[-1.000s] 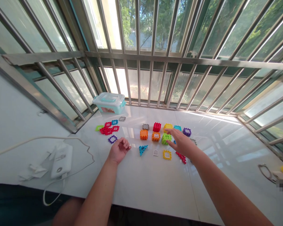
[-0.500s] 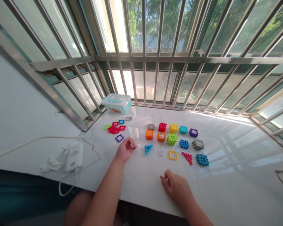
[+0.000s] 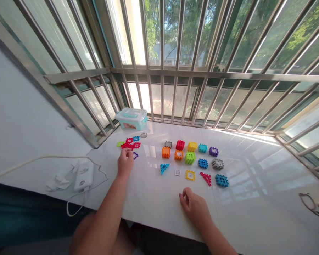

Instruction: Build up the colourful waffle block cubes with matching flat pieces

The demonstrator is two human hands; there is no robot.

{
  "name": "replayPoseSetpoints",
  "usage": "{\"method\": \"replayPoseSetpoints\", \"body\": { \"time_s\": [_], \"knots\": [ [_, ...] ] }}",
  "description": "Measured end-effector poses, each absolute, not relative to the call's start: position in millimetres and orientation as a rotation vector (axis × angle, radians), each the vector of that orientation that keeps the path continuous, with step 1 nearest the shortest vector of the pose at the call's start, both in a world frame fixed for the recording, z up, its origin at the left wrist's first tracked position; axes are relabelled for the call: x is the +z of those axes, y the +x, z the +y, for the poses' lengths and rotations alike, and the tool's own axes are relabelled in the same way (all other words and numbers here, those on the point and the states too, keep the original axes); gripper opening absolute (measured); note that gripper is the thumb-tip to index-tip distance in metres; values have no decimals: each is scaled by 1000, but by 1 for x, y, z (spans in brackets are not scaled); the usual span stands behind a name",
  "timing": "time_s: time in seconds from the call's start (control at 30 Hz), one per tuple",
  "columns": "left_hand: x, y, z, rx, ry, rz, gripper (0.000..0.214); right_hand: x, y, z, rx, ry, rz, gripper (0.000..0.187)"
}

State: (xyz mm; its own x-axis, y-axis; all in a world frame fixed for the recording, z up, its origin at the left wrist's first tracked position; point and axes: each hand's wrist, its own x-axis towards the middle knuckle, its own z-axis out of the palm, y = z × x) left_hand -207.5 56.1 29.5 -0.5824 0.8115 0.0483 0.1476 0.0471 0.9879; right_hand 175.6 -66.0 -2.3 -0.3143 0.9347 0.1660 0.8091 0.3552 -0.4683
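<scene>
My left hand is at the near edge of a small pile of red plastic interlocking tiles, its fingertips bent down and closed together. What lies between them is hidden. A purple square frame tile shows partly behind that hand. My right hand rests on the white tabletop with its fingers curled in, holding nothing visible. Beyond it lie a yellow frame tile, a white window tile, a red triangle tile and a blue triangle tile.
Stacks of tiles sorted by colour stand farther back, among them a lime green stack and a grey stack. A lidded plastic box sits by the window bars. At left is a white power bank with a cable; glasses lie at right.
My left hand has moved left from beside the purple frame tile to the red pile, and its fingers now point down. My right hand keeps its curled pose. The view has shifted slightly.
</scene>
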Motion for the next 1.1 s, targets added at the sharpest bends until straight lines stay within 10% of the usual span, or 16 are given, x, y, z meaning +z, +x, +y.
{"method": "replayPoseSetpoints", "body": {
  "time_s": [0.2, 0.57, 1.1],
  "knots": [
    [25, -290, 87, 842, 1595, 2585, 55, 0, 176, -65, 428, -1548, -2186, 27],
    [14, -348, 87, 277, 1857, 2570, 72, 1, 176, -62, 444, -1550, -2152, 25],
    [23, -304, 46, 155, 1595, 2816, 34, 4, 175, -63, 473, -1573, -2144, 23]
  ]
}}
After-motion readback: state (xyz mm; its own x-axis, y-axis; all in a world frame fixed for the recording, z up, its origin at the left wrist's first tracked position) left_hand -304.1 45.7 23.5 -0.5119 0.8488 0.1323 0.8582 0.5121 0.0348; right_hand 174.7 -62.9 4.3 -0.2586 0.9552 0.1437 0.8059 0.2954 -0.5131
